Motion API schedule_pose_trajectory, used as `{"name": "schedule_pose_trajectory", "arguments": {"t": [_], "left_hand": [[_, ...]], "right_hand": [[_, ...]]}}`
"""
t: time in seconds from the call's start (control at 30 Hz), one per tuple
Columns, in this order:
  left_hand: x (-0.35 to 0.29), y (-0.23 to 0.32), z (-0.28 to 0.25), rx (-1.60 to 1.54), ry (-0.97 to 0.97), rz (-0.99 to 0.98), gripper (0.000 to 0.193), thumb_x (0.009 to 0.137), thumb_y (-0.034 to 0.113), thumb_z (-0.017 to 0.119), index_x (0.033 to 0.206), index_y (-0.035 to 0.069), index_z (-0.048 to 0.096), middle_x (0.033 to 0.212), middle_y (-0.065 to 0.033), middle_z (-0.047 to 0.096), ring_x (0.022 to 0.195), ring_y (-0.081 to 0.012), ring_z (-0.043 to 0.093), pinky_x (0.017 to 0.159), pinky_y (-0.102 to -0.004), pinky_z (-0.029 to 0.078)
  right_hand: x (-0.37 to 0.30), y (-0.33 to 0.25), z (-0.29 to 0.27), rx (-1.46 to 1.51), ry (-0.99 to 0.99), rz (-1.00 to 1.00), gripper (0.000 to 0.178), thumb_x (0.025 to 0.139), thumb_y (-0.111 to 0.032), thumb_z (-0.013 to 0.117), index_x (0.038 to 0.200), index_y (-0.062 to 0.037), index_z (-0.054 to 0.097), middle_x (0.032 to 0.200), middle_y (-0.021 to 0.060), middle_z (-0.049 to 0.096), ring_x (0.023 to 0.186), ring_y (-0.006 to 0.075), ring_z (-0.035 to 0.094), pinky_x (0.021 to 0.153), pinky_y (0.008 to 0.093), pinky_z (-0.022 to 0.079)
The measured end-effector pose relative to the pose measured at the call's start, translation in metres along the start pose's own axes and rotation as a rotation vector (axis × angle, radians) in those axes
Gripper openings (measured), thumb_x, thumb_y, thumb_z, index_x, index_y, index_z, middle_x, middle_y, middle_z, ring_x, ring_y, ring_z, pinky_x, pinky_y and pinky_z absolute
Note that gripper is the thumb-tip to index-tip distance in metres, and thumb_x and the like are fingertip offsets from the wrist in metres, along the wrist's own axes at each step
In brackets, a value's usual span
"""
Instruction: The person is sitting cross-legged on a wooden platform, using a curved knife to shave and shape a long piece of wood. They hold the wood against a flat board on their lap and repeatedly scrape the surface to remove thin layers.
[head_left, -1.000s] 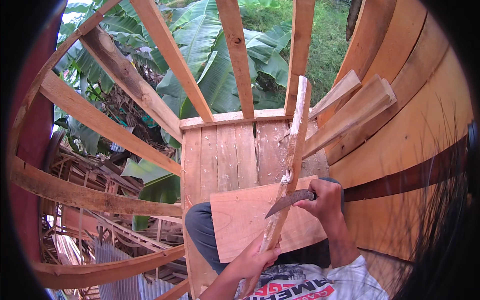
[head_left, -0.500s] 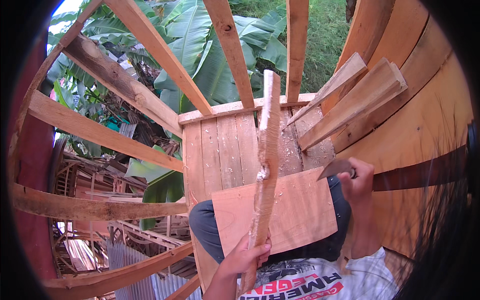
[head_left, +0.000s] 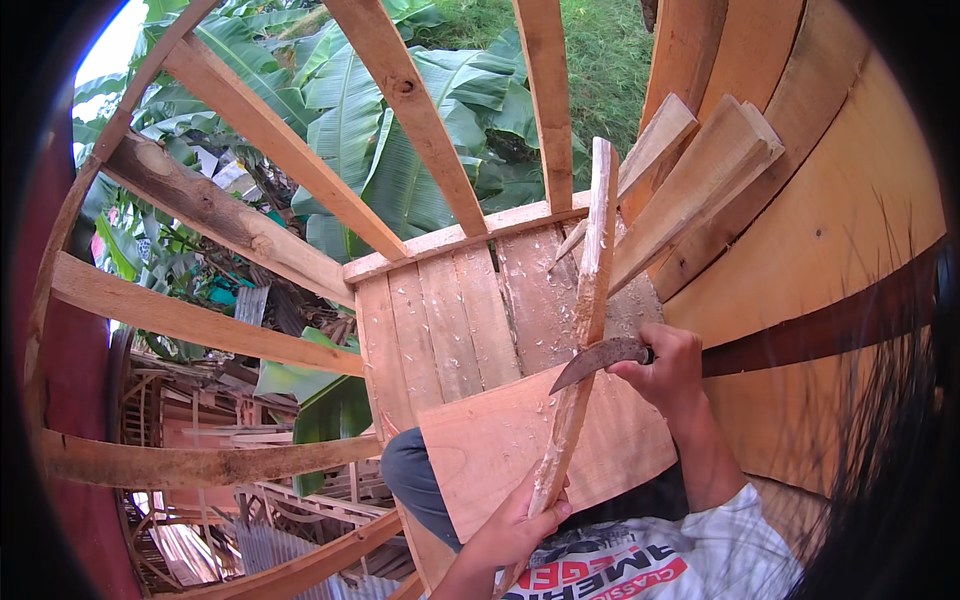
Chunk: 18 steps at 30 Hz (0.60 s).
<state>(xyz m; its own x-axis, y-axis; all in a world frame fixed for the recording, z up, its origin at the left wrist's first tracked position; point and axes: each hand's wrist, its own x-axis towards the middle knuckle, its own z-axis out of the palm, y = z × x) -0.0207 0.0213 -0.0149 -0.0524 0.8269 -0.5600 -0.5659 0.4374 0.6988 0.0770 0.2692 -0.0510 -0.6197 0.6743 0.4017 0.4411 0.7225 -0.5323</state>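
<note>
A flat board (head_left: 485, 450) lies across the lap of a seated person (head_left: 420, 485). A long, narrow stick (head_left: 594, 270) slants over it; near the board's lower edge, the left hand (head_left: 525, 520) wraps its fingers around the stick's near end. By the board's upper right corner, the right hand (head_left: 668, 366) grips a knife (head_left: 597, 361), its curved blade crossing the stick. Beyond the board, pale shavings (head_left: 457, 362) dot the plank floor (head_left: 385, 340), with slats (head_left: 418, 110) and broad leaves (head_left: 350, 130) farther off.
</note>
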Motion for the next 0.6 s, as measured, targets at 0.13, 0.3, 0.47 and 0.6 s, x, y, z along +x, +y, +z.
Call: {"name": "schedule_pose_trajectory", "arguments": {"t": [0.13, 0.3, 0.47, 0.6], "left_hand": [[0.008, 0.005, -0.010, 0.009, -0.002, -0.060, 0.030, 0.089, 0.004, 0.056, 0.116, 0.005, 0.042, 0.085, -0.0004, 0.045, 0.071, -0.0066, 0.043, 0.058, -0.0206, 0.038], [0.011, -0.008, -0.022, 0.202, 0.128, 0.083, 0.030, 0.091, 0.014, 0.056, 0.115, 0.003, 0.041, 0.087, -0.0020, 0.047, 0.077, -0.0094, 0.045, 0.068, -0.0253, 0.040], [0.017, -0.019, -0.032, 0.471, 0.258, 0.191, 0.033, 0.091, 0.019, 0.055, 0.113, 0.002, 0.039, 0.085, -0.0038, 0.047, 0.075, -0.0112, 0.047, 0.069, -0.0270, 0.042], [0.010, -0.014, -0.027, 0.541, 0.288, 0.200, 0.033, 0.086, 0.013, 0.059, 0.111, 0.004, 0.038, 0.086, -0.0030, 0.047, 0.071, -0.0093, 0.049, 0.065, -0.0241, 0.044]], "right_hand": [[-0.010, -0.003, 0.010, 0.155, -0.026, 0.089, 0.070, 0.073, -0.070, 0.060, 0.061, -0.0008, 0.053, 0.052, 0.0146, 0.046, 0.048, 0.0338, 0.052, 0.045, 0.0375, 0.038], [-0.024, -0.006, 0.008, 0.364, -0.334, 0.275, 0.057, 0.078, -0.055, 0.065, 0.067, 0.0006, 0.060, 0.053, 0.0147, 0.053, 0.051, 0.0301, 0.057, 0.049, 0.0366, 0.042], [-0.038, -0.007, 0.010, 0.626, -0.349, 0.331, 0.058, 0.082, -0.053, 0.062, 0.074, 0.0038, 0.063, 0.055, 0.0145, 0.053, 0.051, 0.0178, 0.052, 0.051, 0.0335, 0.042], [-0.038, -0.003, 0.010, 0.700, -0.329, 0.300, 0.058, 0.085, -0.052, 0.061, 0.073, 0.0048, 0.061, 0.054, 0.0118, 0.050, 0.054, 0.0108, 0.049, 0.050, 0.0321, 0.040]]}}
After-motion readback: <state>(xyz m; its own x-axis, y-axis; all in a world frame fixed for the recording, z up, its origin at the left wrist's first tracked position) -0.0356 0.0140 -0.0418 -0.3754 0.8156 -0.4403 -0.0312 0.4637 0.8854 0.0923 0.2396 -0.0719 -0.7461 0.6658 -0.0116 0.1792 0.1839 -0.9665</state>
